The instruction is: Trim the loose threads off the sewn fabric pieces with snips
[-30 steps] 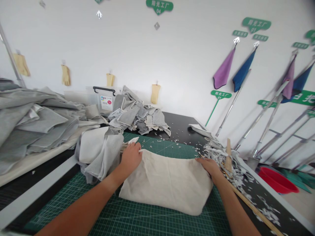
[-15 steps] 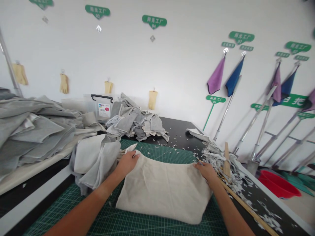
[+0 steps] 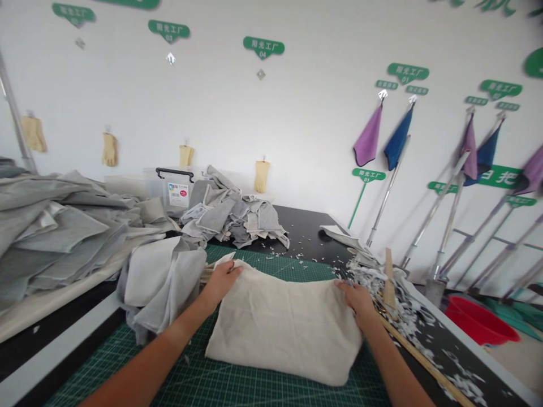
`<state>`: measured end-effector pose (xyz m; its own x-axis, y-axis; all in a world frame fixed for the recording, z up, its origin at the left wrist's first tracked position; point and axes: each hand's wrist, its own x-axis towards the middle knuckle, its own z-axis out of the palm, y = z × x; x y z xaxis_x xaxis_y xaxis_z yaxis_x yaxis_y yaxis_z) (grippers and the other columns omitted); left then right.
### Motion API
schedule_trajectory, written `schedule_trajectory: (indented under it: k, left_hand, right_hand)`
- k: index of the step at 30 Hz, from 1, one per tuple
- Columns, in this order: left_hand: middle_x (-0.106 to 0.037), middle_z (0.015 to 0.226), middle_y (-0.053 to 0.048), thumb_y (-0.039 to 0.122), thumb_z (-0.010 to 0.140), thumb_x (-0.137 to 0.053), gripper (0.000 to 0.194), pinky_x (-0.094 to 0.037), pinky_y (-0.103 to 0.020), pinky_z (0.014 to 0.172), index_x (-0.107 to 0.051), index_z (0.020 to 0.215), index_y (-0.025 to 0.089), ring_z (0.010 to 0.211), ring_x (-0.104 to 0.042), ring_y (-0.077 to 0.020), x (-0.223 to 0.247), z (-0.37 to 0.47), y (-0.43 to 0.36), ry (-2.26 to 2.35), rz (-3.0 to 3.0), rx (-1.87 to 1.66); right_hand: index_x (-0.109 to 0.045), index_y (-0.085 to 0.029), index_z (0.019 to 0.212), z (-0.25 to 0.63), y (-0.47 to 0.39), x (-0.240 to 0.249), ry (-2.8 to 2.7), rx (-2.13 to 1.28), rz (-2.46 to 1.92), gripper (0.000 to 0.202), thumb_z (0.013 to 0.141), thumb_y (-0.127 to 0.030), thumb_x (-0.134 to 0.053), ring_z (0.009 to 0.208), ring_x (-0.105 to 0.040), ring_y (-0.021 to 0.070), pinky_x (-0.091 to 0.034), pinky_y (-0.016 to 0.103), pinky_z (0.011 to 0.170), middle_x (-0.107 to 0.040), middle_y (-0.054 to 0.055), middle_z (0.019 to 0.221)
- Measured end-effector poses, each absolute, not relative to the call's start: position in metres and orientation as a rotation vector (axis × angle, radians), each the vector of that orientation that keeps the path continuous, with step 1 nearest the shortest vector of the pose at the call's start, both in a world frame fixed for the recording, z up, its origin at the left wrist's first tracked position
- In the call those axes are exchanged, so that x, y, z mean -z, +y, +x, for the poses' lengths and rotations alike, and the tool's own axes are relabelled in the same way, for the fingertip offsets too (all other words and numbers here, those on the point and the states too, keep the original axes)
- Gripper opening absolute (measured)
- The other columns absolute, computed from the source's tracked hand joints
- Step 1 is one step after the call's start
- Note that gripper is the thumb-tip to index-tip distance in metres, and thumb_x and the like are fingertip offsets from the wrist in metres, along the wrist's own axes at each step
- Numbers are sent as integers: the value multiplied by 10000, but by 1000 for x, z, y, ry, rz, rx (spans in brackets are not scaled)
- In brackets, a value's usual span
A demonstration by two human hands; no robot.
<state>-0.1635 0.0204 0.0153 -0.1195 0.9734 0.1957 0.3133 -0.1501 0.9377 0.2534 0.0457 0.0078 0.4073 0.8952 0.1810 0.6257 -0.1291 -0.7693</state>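
A cream cloth piece (image 3: 288,328) is held up by its two far corners, its lower edge over the green cutting mat (image 3: 106,370). My left hand (image 3: 224,277) pinches its far left corner. My right hand (image 3: 355,298) is closed on the far right corner; a small bluish-grey object shows at its fingers, too small to name. Left of my left hand lies a bundle of grey and cream cloth (image 3: 163,282), partly on the mat.
Grey cloth is piled at the left (image 3: 55,226) and in a heap (image 3: 233,212) at the back beside a clear plastic box (image 3: 169,192). White scraps (image 3: 407,299), a wooden strip (image 3: 428,364) and a short wooden piece (image 3: 389,280) lie at the right. A red basin (image 3: 479,322) stands beyond the table edge.
The view has tilted up slightly. The cloth's lower left corner has shifted a little to the right; both hands keep their hold on the corners.
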Motion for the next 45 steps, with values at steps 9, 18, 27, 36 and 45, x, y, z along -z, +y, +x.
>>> schedule_trajectory:
  k: [9, 18, 27, 36, 45]
  left_hand:
    - [-650, 749, -31, 685, 713, -633, 531, -443, -280, 624, -643, 778, 158, 741, -592, -216, -53, -161, -3, 1352, 1360, -1381]
    - [-611, 770, 2, 556, 896, -511, 397, -396, -243, 632, -617, 856, 176, 717, -538, -165, -119, -176, -1, 1302, 1696, -1554]
    - [-573, 761, 7, 470, 972, -482, 318, -373, -247, 636, -640, 920, 198, 708, -496, -140, -213, -198, -13, 1374, 1975, -2107]
    - [-612, 742, 55, 400, 990, -501, 276, -345, -262, 624, -614, 1093, 171, 738, -546, -92, -262, -206, -25, 1257, 1858, -2334]
    - [-687, 884, 21, 462, 944, -513, 311, -406, -296, 659, -618, 1125, 231, 896, -621, -164, -264, -208, -33, 1202, 1707, -2263]
  right_hand:
    - [-317, -245, 557, 240, 39, -28, -1044, -760, -1519, 516, 703, -515, -732, 375, -215, 66, -168, 228, 377, -284, -99, 406]
    - [-445, -206, 667, 232, 24, -103, -1012, -808, -1129, 475, 679, -460, -847, 367, -197, 24, -148, 171, 320, -277, -132, 464]
    - [-667, -166, 871, 227, 10, -209, -1123, -445, -867, 335, 712, -395, -854, 445, -242, 44, -144, 213, 368, -311, -94, 563]
    - [-674, -300, 845, 216, -12, -271, -1239, -166, -816, 240, 758, -481, -806, 525, -284, 130, -182, 307, 458, -386, -29, 596]
    - [-654, -297, 822, 201, -23, -282, -1326, -275, -809, 250, 766, -490, -804, 519, -184, 117, -120, 321, 459, -310, -44, 563]
